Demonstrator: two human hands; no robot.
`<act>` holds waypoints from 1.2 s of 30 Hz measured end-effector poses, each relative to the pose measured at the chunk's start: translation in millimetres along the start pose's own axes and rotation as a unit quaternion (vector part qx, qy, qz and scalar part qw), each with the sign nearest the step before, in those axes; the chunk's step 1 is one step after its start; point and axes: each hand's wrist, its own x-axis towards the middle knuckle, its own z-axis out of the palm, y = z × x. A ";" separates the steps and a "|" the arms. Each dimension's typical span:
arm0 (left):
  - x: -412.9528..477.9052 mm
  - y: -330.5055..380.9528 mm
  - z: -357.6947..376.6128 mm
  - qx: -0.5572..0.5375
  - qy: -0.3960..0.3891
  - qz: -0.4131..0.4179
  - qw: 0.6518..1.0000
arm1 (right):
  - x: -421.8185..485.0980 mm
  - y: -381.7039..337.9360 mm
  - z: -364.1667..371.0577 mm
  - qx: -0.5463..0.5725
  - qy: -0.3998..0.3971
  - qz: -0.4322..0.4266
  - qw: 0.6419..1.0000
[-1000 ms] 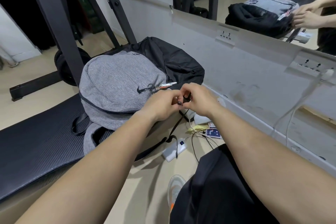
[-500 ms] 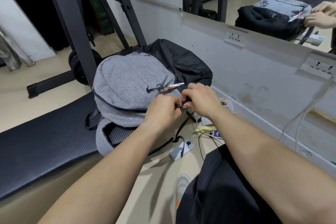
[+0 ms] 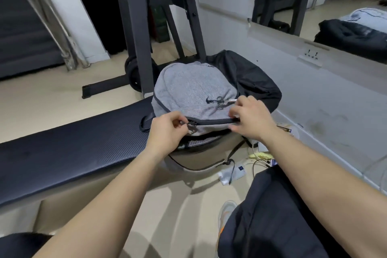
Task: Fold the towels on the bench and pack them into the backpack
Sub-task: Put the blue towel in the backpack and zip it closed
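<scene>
Pinching the zipper pull (image 3: 191, 127), left hand (image 3: 167, 132) is sitting at the left end of the zipper track (image 3: 211, 120). Right hand (image 3: 249, 119) is gripping the backpack (image 3: 194, 86) fabric at the track's other end, apparently bracing it. Track is running left to right between the hands, with the left one nearer the pull. Backpack is lying on the end of the surface (image 3: 73, 142), just ahead of both hands. No towels are showing; probably packed.

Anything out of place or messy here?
Only floor clutter by the wall: a white adapter and tangled cables lie beside the strap hanging off the backpack. Left hand pinches the zipper pull, right hand grips the backpack; no damage visible.
</scene>
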 end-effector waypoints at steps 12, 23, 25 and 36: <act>7.2 -13.1 12.6 -0.070 0.027 -0.038 0.996 | 25.4 -68.7 8.8 0.064 0.020 -0.110 0.992; 46.1 -57.3 -54.4 0.004 0.070 -0.043 0.997 | 17.2 -49.6 0.4 -0.042 0.028 -0.056 0.997; 53.1 -54.6 -55.9 -0.010 0.063 -0.037 0.997 | 16.6 -60.2 -11.5 -0.079 0.028 -0.048 0.995; 80.7 -59.3 -64.4 -0.054 0.050 -0.003 0.997 | 97.2 -160.9 -23.5 0.045 -0.044 -0.042 0.997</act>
